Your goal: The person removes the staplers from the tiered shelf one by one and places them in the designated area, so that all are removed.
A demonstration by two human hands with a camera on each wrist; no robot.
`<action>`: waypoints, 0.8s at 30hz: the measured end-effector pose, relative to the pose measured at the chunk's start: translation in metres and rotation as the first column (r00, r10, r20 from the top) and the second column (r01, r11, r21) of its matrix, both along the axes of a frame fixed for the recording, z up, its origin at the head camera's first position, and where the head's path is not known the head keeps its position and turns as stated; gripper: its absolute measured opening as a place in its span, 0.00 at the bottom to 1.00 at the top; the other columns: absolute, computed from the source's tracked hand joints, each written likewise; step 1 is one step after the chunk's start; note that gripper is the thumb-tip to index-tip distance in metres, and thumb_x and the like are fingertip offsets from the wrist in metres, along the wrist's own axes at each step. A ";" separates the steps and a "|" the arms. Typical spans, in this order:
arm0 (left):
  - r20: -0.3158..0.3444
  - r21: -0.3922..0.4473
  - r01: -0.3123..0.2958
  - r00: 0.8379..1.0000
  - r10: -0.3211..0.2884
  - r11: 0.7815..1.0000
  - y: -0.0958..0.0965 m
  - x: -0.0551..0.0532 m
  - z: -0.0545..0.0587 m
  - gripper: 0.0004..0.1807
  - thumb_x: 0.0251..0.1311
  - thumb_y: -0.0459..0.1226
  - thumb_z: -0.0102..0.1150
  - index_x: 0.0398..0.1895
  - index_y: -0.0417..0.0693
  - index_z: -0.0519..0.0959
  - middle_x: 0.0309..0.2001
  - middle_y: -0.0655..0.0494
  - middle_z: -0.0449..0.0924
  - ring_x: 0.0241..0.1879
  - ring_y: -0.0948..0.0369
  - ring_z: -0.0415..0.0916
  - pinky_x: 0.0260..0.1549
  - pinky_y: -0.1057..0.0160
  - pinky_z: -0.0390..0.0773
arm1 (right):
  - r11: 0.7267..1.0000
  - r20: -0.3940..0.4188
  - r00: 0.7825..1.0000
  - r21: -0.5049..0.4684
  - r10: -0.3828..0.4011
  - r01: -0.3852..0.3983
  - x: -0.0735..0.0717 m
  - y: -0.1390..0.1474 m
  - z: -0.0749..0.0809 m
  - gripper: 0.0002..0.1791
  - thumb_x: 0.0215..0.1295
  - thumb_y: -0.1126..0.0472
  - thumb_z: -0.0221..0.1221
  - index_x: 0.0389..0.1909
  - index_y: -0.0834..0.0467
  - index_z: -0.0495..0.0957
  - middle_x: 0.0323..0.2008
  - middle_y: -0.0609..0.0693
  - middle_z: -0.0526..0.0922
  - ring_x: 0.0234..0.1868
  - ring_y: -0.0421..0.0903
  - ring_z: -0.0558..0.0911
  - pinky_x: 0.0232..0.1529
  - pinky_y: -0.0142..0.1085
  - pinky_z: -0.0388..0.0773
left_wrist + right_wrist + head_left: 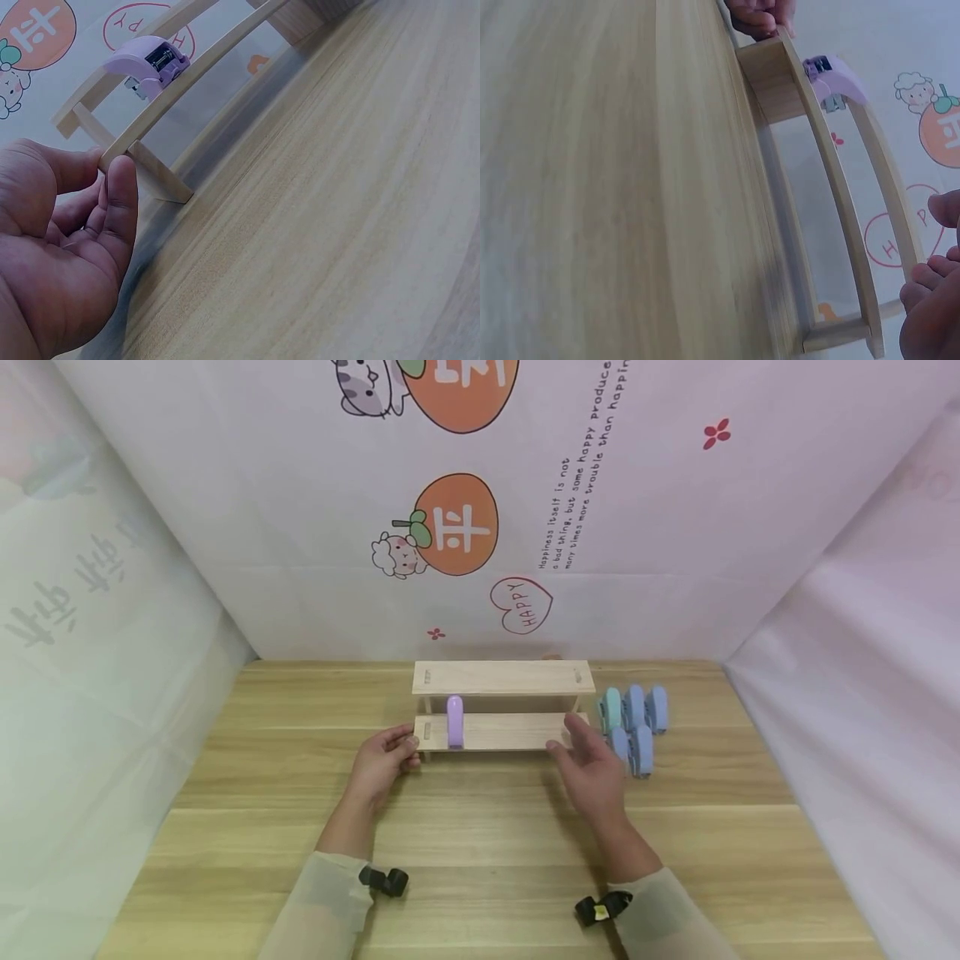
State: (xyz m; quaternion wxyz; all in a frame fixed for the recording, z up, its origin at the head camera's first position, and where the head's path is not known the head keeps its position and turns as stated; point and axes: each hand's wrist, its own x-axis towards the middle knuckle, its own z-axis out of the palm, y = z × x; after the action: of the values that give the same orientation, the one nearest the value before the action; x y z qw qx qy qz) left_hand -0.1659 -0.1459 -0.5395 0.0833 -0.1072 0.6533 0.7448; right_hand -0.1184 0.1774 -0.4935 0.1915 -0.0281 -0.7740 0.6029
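A two-tier wooden rack [510, 732] stands near the back of the table, its lower board in front of a higher one. On the left part of the lower board sits a small purple stapler [455, 723], with its metal and dark inner parts showing in the left wrist view. My left hand [380, 766] pinches the left end of the lower board between thumb and finger. Over the right end of that board, my right hand [596, 778] has thumb and fingers apart and grips nothing; its fingertips overlap the board in the head view.
Right of the rack stand several more staplers, one teal [611, 710] and the others blue [641, 752]. The wooden table [480, 860] meets a printed white sheet [637, 610] at the back, and white sheets hang at both sides.
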 end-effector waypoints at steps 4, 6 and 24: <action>0.000 0.006 -0.006 1.000 0.006 1.000 0.001 -0.001 0.000 0.23 0.70 0.30 0.63 0.66 0.33 0.75 0.51 0.42 0.80 0.39 0.57 0.82 0.41 0.64 0.88 | 1.000 0.013 1.000 0.001 0.018 -0.018 -0.005 -0.003 -0.009 0.29 0.62 0.65 0.74 0.64 0.60 0.80 0.64 0.54 0.81 0.66 0.51 0.79 0.61 0.38 0.80; 0.003 0.008 -0.010 1.000 0.010 1.000 0.001 -0.001 0.000 0.23 0.70 0.30 0.64 0.65 0.33 0.75 0.51 0.42 0.80 0.38 0.57 0.82 0.41 0.65 0.88 | 1.000 0.028 0.999 0.007 0.023 -0.023 -0.005 -0.007 -0.007 0.29 0.62 0.63 0.74 0.64 0.58 0.80 0.64 0.52 0.81 0.66 0.50 0.79 0.61 0.34 0.79; 0.004 -0.002 -0.006 1.000 0.006 1.000 0.002 -0.001 -0.001 0.23 0.70 0.30 0.63 0.66 0.33 0.74 0.50 0.43 0.80 0.38 0.57 0.81 0.41 0.65 0.88 | 0.994 -0.056 0.993 0.030 0.107 -0.106 -0.007 -0.029 -0.002 0.29 0.63 0.69 0.71 0.65 0.66 0.77 0.64 0.61 0.79 0.67 0.56 0.78 0.67 0.39 0.75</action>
State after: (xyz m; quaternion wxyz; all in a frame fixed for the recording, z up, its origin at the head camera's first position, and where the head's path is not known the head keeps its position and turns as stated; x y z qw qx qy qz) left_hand -0.1672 -0.1443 -0.5407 0.0825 -0.1106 0.6535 0.7442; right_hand -0.1252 0.1481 -0.4954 0.1817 0.0332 -0.7765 0.6024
